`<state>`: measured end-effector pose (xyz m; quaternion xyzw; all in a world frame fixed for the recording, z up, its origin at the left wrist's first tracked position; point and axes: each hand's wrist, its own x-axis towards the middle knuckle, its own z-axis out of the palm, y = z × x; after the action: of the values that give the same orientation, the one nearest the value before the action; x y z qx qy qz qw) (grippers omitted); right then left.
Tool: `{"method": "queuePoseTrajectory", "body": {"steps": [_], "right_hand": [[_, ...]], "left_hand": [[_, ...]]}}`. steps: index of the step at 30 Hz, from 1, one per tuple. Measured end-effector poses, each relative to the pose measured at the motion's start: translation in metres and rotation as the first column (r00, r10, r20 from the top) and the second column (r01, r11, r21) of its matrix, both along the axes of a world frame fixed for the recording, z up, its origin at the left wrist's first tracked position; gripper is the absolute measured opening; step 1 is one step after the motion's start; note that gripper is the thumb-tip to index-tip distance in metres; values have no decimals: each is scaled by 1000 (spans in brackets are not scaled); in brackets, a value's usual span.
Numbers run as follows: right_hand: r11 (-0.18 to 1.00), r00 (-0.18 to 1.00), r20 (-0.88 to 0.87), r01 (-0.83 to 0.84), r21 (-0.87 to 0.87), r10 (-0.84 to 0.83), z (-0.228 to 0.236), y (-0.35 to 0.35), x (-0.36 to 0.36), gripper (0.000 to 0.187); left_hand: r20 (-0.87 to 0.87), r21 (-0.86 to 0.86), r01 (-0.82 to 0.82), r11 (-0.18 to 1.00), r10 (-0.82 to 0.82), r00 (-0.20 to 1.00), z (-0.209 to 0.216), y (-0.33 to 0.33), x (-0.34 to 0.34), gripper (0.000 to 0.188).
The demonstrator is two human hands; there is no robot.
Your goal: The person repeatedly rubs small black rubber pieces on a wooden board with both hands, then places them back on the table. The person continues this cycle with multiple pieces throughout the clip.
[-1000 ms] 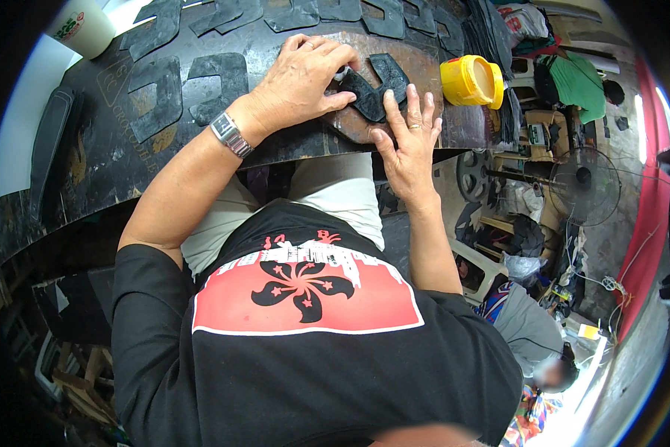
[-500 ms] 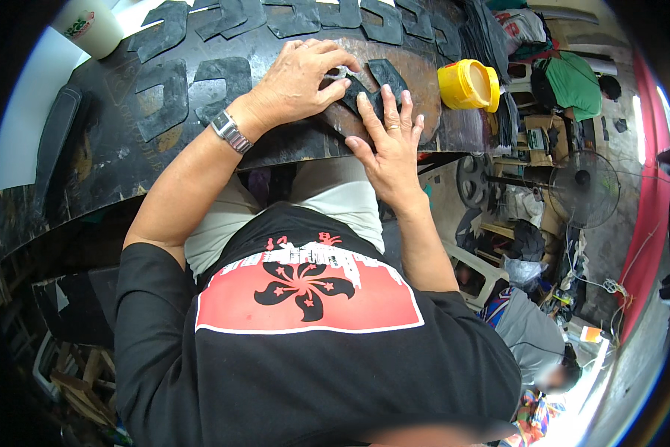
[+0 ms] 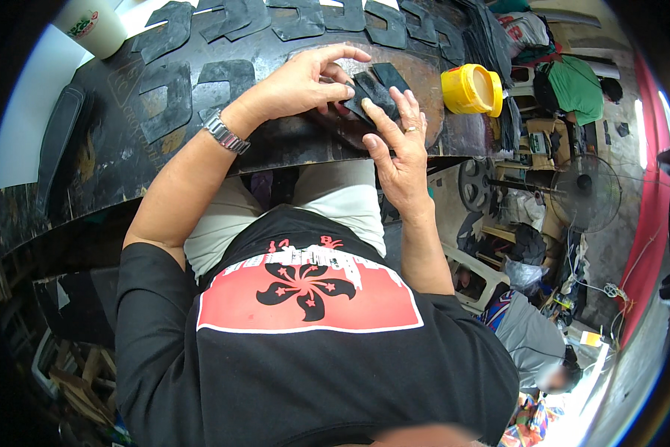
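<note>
On the brown board (image 3: pixel 424 104) on the table lies a black flat cut piece (image 3: pixel 378 86), leather-like and U-shaped or folded. At its left edge is my left hand (image 3: pixel 305 80), thumb and middle finger closed on the rim and the index finger stretched out above. The grip is partly hidden behind the fingers. My right hand (image 3: pixel 402 145) lies over the piece's near right side, fingertips resting on it, thumb spread away. A yellow plastic jar (image 3: pixel 471 89) with tan contents lies just right of the board.
Several black U-shaped cut pieces (image 3: pixel 298 21) lie along the table's (image 3: pixel 275 145) far side, with more (image 3: pixel 165 100) at left. A white cup (image 3: pixel 93 30) stands far left. Stacked black sheets (image 3: pixel 488 45) lie at right. Beyond are a standing fan (image 3: pixel 585 182) and two other people.
My left index finger has lifted and straightened away from the thumb. My right hand has shifted slightly right and nearer, uncovering more of the black piece.
</note>
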<state>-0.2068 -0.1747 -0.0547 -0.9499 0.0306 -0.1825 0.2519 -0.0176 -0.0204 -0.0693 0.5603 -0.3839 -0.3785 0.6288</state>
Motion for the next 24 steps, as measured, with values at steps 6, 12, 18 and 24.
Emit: {"method": "queuePoseTrajectory", "body": {"steps": [6,12,18,24], "right_hand": [[991,989,143,3,132,-22,3,-4,-3,40],[921,900,386,40,388,-202,-11,-26,15,58],[936,846,441,175,305,-301,-37,-35,37,49],[954,879,391,189,234,-271,-36,-31,34,49]], "left_hand": [[100,-168,-5,986,22,995,-3,-2,5,58],[-62,-354,-171,920,159,985,1,6,22,54],[-307,-341,-245,908,138,941,3,5,17,46],[-156,-262,-244,934,209,965,16,7,12,49]]}}
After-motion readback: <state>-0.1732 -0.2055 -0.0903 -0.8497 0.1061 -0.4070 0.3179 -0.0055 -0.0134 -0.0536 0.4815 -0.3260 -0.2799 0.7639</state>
